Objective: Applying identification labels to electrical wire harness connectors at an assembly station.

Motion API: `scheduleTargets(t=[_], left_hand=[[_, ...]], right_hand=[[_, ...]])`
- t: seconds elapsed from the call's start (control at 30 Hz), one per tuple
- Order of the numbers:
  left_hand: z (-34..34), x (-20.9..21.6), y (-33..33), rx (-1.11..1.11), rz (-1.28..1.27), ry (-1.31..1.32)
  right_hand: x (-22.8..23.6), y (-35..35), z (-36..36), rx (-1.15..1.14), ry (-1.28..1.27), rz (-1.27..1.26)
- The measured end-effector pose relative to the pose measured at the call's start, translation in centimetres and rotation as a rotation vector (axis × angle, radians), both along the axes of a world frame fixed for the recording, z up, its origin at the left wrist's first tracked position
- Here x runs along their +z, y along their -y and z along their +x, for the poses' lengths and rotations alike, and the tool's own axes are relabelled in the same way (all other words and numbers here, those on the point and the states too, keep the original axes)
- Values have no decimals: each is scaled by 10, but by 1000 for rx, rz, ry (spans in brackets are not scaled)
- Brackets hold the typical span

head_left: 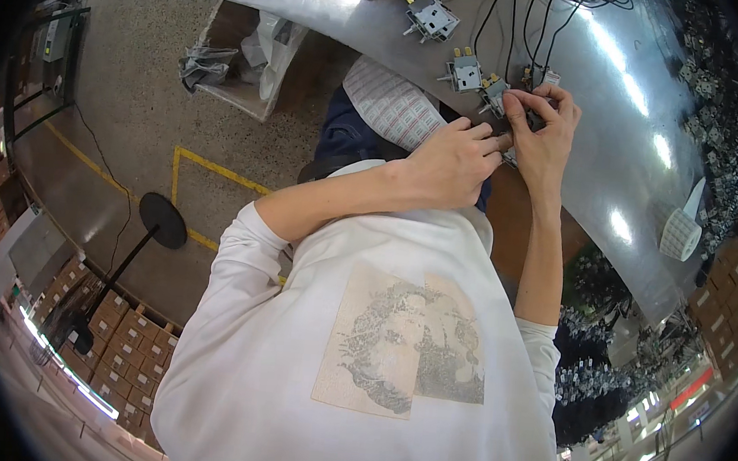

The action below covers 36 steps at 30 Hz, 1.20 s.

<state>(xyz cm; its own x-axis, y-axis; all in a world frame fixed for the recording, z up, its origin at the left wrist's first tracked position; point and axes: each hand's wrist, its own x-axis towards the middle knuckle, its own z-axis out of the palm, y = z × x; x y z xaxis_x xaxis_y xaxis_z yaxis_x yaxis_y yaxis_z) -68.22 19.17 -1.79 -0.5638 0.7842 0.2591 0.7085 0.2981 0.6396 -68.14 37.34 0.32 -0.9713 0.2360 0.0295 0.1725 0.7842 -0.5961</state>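
Note:
My left hand (454, 161) is closed with its fingers curled near the table edge; a small metal part (510, 157) shows just past its fingertips. Close beside it, my right hand (546, 133) bends its thumb and forefinger together. What either hand grips is mostly hidden by the fingers. Just beyond the fingertips lie small metal switch-like units with brass tabs: one unit (494, 93) by the right thumb, another unit (463, 71) to its left. A sheet of printed labels (394, 104) rests across my lap.
More metal units (432, 17) lie farther back on the shiny metal table (618, 146), with black cables (512, 34) running among them. A white roll with a loose strip (681, 234) stands at right. A box with plastic bags (264, 71) and a round black stand base (162, 221) are at left.

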Motion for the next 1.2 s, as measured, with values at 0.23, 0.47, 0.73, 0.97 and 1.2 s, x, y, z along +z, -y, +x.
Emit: scheduleTargets(t=[0.23,0.47,0.73,0.97,1.2], left_hand=[[-2,-4,-1,22,42,43],[-4,-4,-2,27,33,59],[-4,-6,-2,20,44,80],[-5,-7,-2,-9,53,73],[-13,-2,-12,27,128,182]], right_hand=[[-1,-1,-2,11,-14,-12],[5,-1,-3,36,32,39],[0,3,-3,-25,-6,-15],[17,-20,-41,-60,153,7],[28,-35,-51,64,350,104]])
